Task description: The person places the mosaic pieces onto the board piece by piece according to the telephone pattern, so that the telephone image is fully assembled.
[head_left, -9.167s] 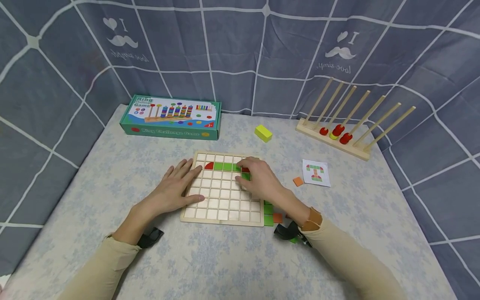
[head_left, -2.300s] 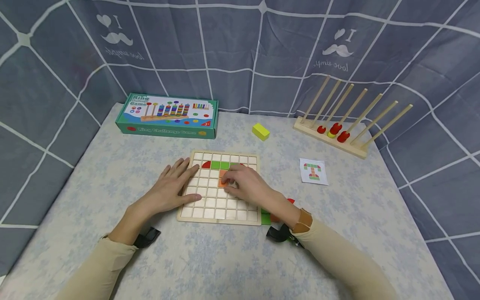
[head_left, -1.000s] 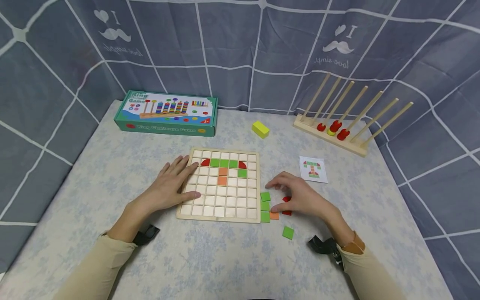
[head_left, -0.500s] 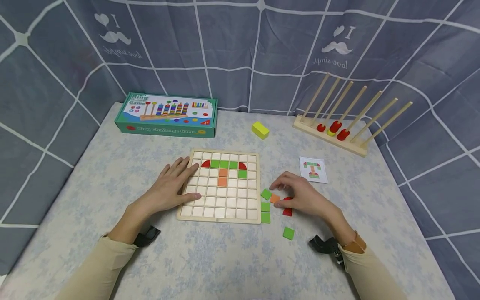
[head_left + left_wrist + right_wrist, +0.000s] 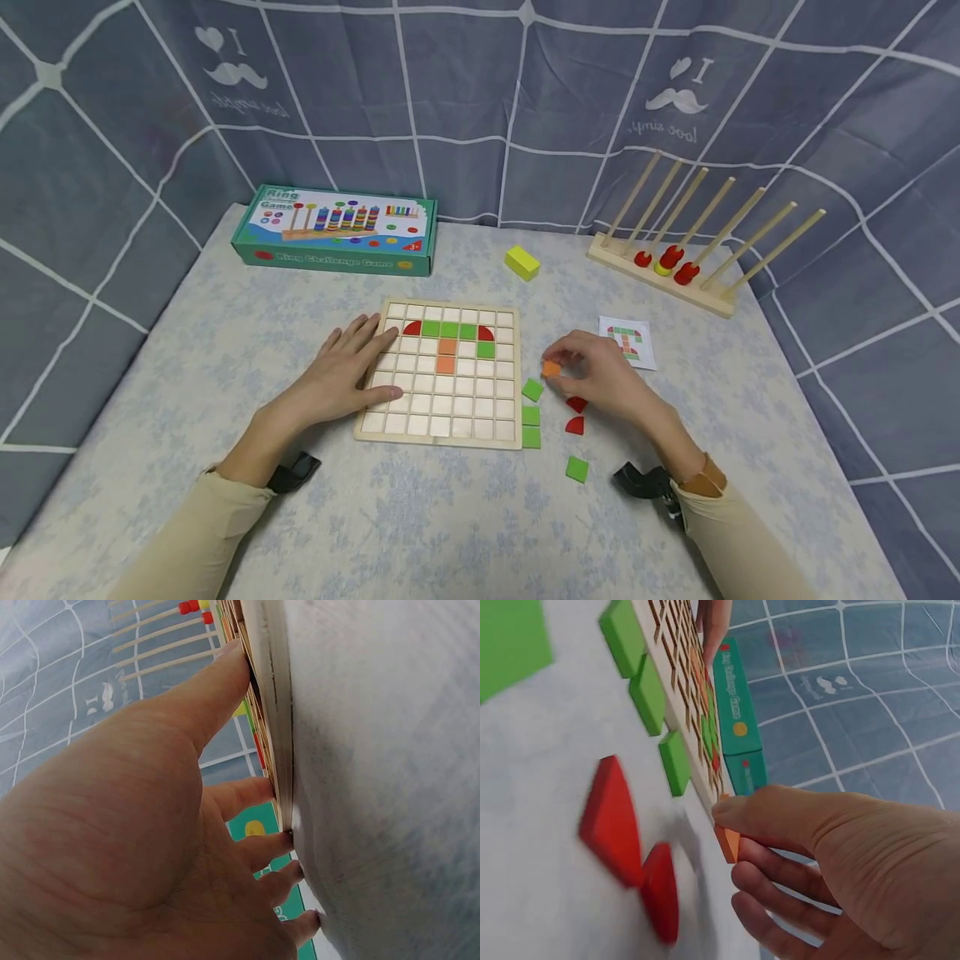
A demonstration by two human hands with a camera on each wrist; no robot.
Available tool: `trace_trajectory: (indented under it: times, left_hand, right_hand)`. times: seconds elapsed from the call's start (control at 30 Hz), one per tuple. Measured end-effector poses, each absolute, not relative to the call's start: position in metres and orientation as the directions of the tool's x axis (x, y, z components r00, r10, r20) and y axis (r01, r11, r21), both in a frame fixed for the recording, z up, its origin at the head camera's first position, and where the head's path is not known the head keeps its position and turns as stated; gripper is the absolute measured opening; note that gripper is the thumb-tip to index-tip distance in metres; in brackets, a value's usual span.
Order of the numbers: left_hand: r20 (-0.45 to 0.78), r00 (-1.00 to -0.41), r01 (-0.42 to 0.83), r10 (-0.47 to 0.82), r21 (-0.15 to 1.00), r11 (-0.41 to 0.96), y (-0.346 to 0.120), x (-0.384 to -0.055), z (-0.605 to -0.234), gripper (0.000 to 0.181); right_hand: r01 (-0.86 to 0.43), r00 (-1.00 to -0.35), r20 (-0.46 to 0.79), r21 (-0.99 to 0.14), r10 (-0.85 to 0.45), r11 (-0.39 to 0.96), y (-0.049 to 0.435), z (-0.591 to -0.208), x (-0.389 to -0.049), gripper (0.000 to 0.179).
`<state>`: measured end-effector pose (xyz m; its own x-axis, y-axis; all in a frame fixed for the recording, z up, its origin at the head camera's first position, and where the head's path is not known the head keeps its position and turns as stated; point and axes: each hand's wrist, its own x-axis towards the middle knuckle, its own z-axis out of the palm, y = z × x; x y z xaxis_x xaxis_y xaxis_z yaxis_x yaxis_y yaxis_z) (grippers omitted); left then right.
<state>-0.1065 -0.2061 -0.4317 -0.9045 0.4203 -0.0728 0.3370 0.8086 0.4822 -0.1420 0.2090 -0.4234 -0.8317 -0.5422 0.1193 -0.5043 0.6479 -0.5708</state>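
Observation:
A wooden grid board (image 5: 420, 406) bears a row of three green tiles (image 5: 450, 330) with a red quarter-round tile (image 5: 412, 328) at each end. Below the row sit two orange tiles (image 5: 446, 365) and, at the right, one green tile (image 5: 486, 350). My left hand (image 5: 330, 379) rests with spread fingers on the board's left edge. To the right of the board, thumb and fingers of my right hand (image 5: 603, 379) pinch an orange square tile (image 5: 727, 838). The right wrist view shows that tile held above the table, tilted.
Beside the board lie several loose green tiles (image 5: 531, 415) and two red quarter-round tiles (image 5: 574, 426). A pattern card (image 5: 643, 343) lies partly behind my right hand. Farther back are a green game box (image 5: 337, 262), a yellow block (image 5: 522, 263) and a peg rack (image 5: 660, 282) with rings.
Two orange tiles have come onto the board below the green row. My right hand has moved back to the loose tiles, slid an orange one away from the green ones and picked it up.

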Motion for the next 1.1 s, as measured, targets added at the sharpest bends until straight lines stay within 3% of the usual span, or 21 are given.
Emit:
trace_trajectory:
  times: [0.57,1.1]
  left_hand:
    - [-0.071,-0.906,0.336,0.416,0.474,0.814,-0.206,-0.108,-0.432,0.090]
    - [-0.084,-0.908,0.328,0.410,0.464,0.823,-0.206,-0.109,-0.434,0.091]
  right_hand:
    - [-0.637,-0.720,0.114,-0.499,-0.684,0.587,0.105,-0.417,-0.145,0.023]
    - [-0.718,-0.643,0.146,-0.458,-0.752,0.524,0.073,-0.422,-0.134,0.008]
